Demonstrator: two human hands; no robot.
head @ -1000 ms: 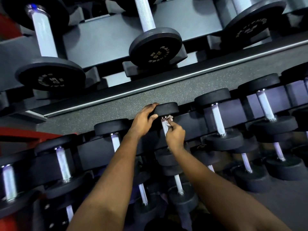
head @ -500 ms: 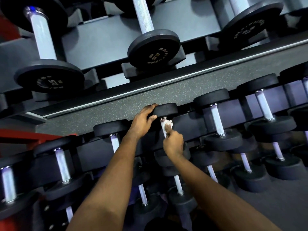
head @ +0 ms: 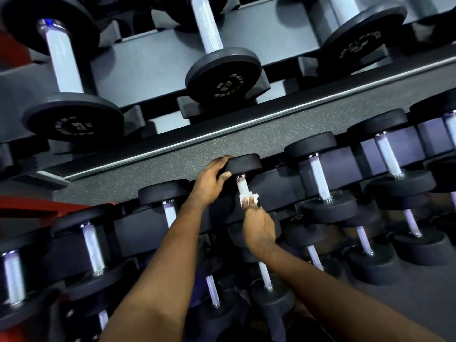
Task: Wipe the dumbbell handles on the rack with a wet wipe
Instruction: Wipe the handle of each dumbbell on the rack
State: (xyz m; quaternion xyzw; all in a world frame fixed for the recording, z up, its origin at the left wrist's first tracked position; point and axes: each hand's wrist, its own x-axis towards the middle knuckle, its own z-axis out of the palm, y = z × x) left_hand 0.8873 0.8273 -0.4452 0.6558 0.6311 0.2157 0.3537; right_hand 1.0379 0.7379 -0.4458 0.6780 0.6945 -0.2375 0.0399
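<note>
My left hand (head: 209, 183) curls round the dumbbell head (head: 244, 164), surely heavy and steady. My right hand (head: 260, 225) pinches the limp wet wipe (head: 248, 196) round the stiff handle (head: 241, 185) — best gripped mid-shaft.

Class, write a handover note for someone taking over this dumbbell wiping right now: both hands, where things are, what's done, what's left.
Left hand grips the far head of one dumbbell, apparently steadying it.
Right hand pinches the wet wipe round that dumbbell's handle, partway down.
Done: not shown which handles are clean.
Left: finish this handle, then the other handles.
</note>
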